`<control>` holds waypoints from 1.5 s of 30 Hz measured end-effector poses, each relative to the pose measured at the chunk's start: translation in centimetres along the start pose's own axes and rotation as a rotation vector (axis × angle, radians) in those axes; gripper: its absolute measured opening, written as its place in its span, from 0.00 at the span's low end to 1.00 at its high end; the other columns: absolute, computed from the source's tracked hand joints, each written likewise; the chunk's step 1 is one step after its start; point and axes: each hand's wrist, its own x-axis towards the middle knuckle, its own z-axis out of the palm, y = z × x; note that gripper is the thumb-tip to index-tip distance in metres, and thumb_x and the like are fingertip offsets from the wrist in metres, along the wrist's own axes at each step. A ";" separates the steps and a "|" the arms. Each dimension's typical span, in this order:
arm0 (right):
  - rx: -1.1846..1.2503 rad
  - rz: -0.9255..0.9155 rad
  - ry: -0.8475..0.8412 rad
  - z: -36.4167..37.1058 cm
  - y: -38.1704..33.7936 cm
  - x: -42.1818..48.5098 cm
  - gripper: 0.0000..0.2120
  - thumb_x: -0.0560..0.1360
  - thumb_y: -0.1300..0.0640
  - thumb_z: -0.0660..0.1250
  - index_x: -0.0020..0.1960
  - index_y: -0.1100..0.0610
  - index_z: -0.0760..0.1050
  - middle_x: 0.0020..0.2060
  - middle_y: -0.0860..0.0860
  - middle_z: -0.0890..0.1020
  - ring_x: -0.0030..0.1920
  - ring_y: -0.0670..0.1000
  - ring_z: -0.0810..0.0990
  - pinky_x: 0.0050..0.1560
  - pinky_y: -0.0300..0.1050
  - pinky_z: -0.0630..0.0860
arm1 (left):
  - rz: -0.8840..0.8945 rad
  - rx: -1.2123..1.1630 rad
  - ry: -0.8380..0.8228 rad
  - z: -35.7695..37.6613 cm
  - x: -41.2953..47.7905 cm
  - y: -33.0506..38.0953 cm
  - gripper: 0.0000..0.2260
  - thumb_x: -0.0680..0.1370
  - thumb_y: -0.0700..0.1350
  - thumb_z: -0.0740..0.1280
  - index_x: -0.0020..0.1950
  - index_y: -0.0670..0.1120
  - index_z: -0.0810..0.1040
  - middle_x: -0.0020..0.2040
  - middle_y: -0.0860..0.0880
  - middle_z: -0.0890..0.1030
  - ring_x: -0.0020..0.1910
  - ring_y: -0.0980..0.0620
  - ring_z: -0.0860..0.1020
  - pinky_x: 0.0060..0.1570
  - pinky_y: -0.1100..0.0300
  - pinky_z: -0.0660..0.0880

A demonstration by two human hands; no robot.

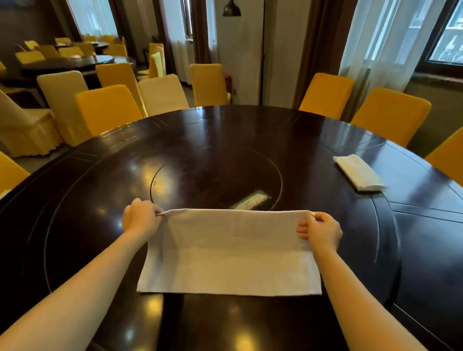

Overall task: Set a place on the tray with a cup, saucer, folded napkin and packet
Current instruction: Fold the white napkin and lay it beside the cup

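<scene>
A white cloth napkin (pixel 228 255) lies on the dark round table in front of me, its far edge lifted off the wood. My left hand (pixel 140 217) pinches the far left corner. My right hand (pixel 321 231) pinches the far right corner. The near half of the napkin rests flat. Just beyond the raised edge lies a small green packet (pixel 252 200), partly hidden by the cloth. No cup, saucer or tray is in view.
A second folded white napkin (pixel 359 175) lies on the table (pixel 224 149) at the right. Yellow and cream covered chairs (pixel 108 109) ring the table's far side. A floor lamp (pixel 262 46) stands behind it, windows with curtains beyond.
</scene>
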 end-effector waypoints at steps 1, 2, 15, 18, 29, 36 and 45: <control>0.032 0.025 -0.023 0.7 0.4 0.8 0.05 0.76 0.59 0.64 0.46 0.57 0.78 0.33 0.52 0.83 0.30 0.47 0.83 0.28 0.39 0.80 | -0.033 -0.021 0.006 0.5 0.8 -0.1 0.09 0.76 0.50 0.64 0.48 0.55 0.84 0.50 0.44 0.80 0.51 0.40 0.75 0.49 0.51 0.74; 0.078 0.053 -0.047 1.3 0.6 1.6 0.04 0.76 0.60 0.64 0.47 0.59 0.78 0.35 0.53 0.83 0.32 0.49 0.84 0.31 0.42 0.81 | -0.066 -0.042 0.021 0.9 1.4 0.0 0.09 0.75 0.48 0.64 0.48 0.54 0.84 0.51 0.43 0.79 0.50 0.40 0.76 0.48 0.51 0.75; 0.021 0.219 -0.062 -0.4 7.7 -1.4 0.05 0.76 0.61 0.64 0.51 0.59 0.77 0.42 0.53 0.80 0.37 0.49 0.81 0.33 0.38 0.78 | 0.010 -0.167 0.126 7.2 -9.1 -3.5 0.11 0.73 0.37 0.65 0.52 0.45 0.83 0.53 0.43 0.83 0.50 0.40 0.81 0.44 0.51 0.75; -0.143 0.114 -0.076 -0.9 7.9 -1.9 0.08 0.76 0.61 0.62 0.53 0.57 0.76 0.46 0.51 0.79 0.41 0.50 0.80 0.39 0.42 0.78 | 0.058 -0.157 0.124 7.9 -11.7 -4.1 0.11 0.73 0.35 0.65 0.51 0.44 0.82 0.51 0.44 0.84 0.48 0.41 0.81 0.41 0.51 0.76; -0.572 -0.271 -0.070 -2.4 9.0 -4.7 0.08 0.77 0.61 0.61 0.51 0.61 0.77 0.46 0.57 0.80 0.50 0.56 0.74 0.44 0.46 0.70 | 0.262 0.119 0.156 8.6 -13.0 -4.6 0.10 0.71 0.34 0.69 0.51 0.42 0.82 0.50 0.44 0.84 0.41 0.39 0.78 0.39 0.49 0.71; -0.638 -0.372 -0.008 -2.6 9.7 -5.7 0.07 0.76 0.62 0.62 0.49 0.61 0.78 0.44 0.58 0.81 0.49 0.58 0.73 0.48 0.52 0.68 | 0.260 0.098 0.110 8.8 -12.8 -5.1 0.14 0.70 0.31 0.68 0.55 0.37 0.80 0.54 0.37 0.81 0.46 0.36 0.76 0.41 0.45 0.75; -0.784 -0.321 0.013 -2.8 9.7 -6.8 0.08 0.76 0.59 0.63 0.50 0.62 0.78 0.50 0.60 0.75 0.54 0.61 0.69 0.56 0.57 0.66 | 0.232 0.122 0.083 8.7 -12.9 -5.1 0.13 0.73 0.37 0.65 0.56 0.38 0.80 0.54 0.37 0.81 0.48 0.36 0.76 0.47 0.41 0.74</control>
